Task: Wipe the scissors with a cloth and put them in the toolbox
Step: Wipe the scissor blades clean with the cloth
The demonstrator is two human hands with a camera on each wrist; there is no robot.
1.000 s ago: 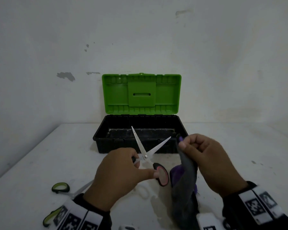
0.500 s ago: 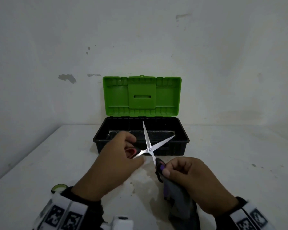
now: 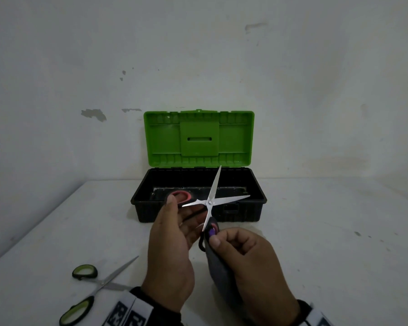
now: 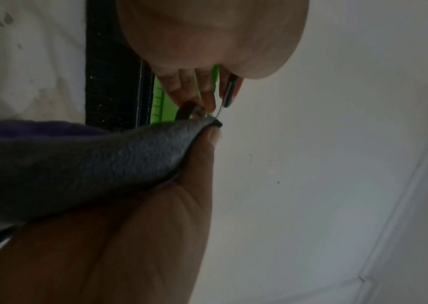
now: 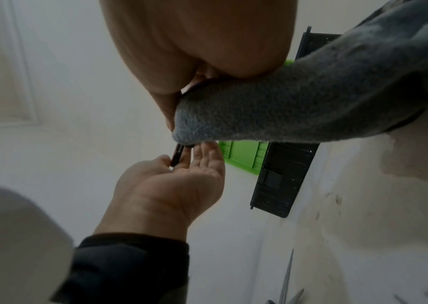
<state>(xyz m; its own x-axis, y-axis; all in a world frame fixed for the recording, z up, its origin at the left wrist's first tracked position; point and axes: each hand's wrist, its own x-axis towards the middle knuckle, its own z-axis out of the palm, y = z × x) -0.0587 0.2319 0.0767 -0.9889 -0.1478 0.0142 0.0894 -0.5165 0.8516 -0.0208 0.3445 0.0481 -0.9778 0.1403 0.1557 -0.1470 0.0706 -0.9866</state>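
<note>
Red-handled scissors point(image 3: 209, 203) hang in the air in front of the toolbox, blades spread wide, one pointing up and one right. My left hand point(image 3: 172, 243) pinches the upper red handle loop point(image 3: 180, 196) between thumb and fingers. My right hand point(image 3: 245, 255) pinches a grey cloth point(image 3: 218, 267) round the lower handle loop. In the right wrist view the cloth point(image 5: 285, 102) covers that handle, and the left hand point(image 5: 176, 185) shows its palm. The black toolbox point(image 3: 261, 198) stands with its green lid point(image 3: 198, 137) raised, beyond the hands.
A second pair of scissors with green handles point(image 3: 99, 283) lies with blades apart on the white table point(image 3: 327, 243) at the lower left, near my left wrist. A white wall rises right behind the toolbox. The table's left edge runs diagonally at the left.
My right hand has gone with the cloth from the blade tip down to the lower handle. The scissors have turned and risen toward the toolbox, blades spread wider.
</note>
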